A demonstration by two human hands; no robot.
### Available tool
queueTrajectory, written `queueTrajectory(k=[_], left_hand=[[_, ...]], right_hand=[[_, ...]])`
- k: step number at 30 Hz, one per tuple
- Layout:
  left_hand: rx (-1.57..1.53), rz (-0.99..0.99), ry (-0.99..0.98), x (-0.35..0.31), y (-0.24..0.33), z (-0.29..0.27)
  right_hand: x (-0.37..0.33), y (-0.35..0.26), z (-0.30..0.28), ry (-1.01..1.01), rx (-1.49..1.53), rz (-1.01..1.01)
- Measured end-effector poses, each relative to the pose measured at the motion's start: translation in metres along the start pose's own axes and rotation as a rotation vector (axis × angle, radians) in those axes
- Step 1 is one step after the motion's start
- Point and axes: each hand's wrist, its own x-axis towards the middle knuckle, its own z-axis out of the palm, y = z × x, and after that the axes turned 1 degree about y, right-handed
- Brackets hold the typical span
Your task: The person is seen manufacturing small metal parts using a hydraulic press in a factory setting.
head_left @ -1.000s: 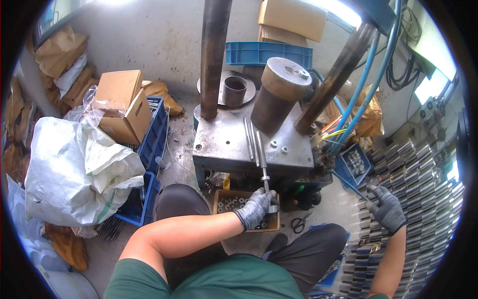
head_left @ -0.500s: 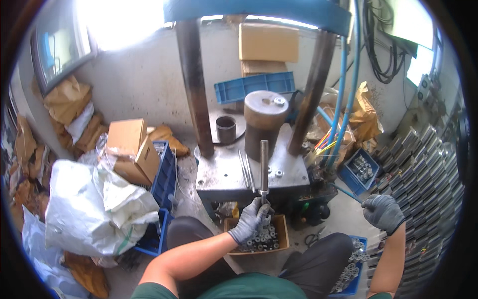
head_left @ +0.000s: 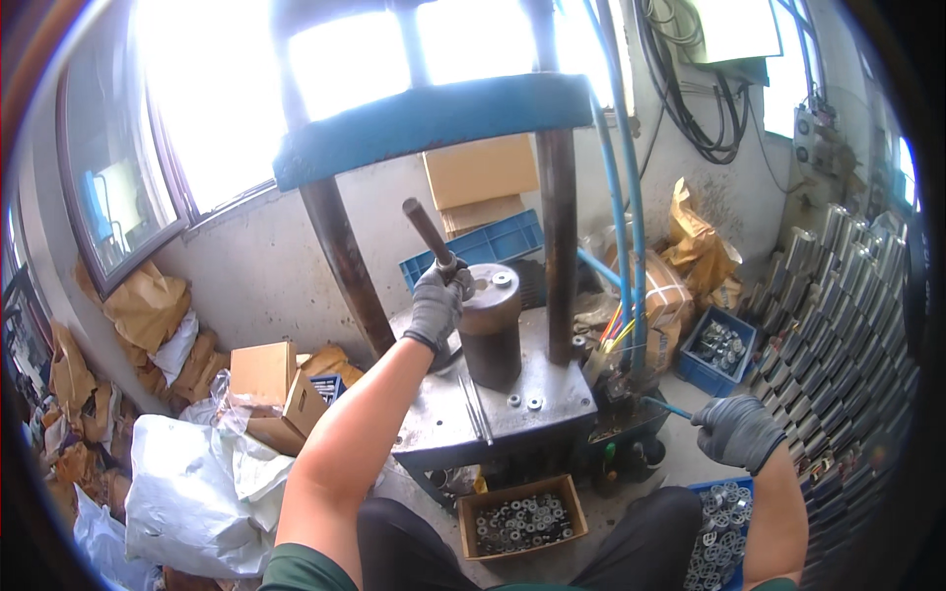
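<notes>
My gloved left hand (head_left: 440, 300) is closed around the lower end of a steel rod (head_left: 426, 229) with a collar near its grip. The rod leans up and left beside the top of a thick steel cylinder (head_left: 491, 345), which stands on the metal plate (head_left: 532, 379) of a press. A small ring-shaped part (head_left: 503, 280) lies on the cylinder's top, near a hole. Off to the right, my gloved right hand (head_left: 741, 433) is wrapped round the end of a thin blue lever (head_left: 666, 406). Two loose nuts and several thin rods (head_left: 475, 409) lie on the plate.
The press's blue crossbeam (head_left: 434, 113) spans two steel columns. A cardboard box (head_left: 522, 554) of small metal parts sits below the plate. Blue crates (head_left: 727, 345) with metal parts and stacked metal tubes (head_left: 838, 335) stand right. A white sack (head_left: 182, 492) and cartons lie left.
My left hand has carried the rod up from above the parts box to the cylinder's top, tilting it leftward. My right hand stays on the lever. The view has tilted up.
</notes>
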Motion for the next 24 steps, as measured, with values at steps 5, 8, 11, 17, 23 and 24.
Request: queueTrajectory(k=[5,8,11,17,23,24], left_hand=[[0.238,-0.16,0.049,0.059,-0.032,0.008],[0.405,-0.148,0.03,0.058,-0.019,0.027],[0.539,-0.155,0.04,0.054,-0.014,0.036],[0.486,-0.027,0.084,0.054,-0.031,0.035],[0.323,-0.072,0.093,0.053,-0.041,0.033],[0.351,-0.025,0.085,0.052,-0.04,0.035]], right_hand=[[0.003,-0.001,-0.005,-0.068,0.012,0.005],[0.001,-0.001,-0.011,-0.126,0.021,0.013],[0.002,-0.001,-0.016,-0.19,0.052,0.027],[0.003,0.004,-0.014,-0.263,0.114,0.006],[0.002,-0.004,-0.017,-0.205,0.123,0.025],[-0.001,-0.004,-0.015,-0.213,0.125,0.03]])
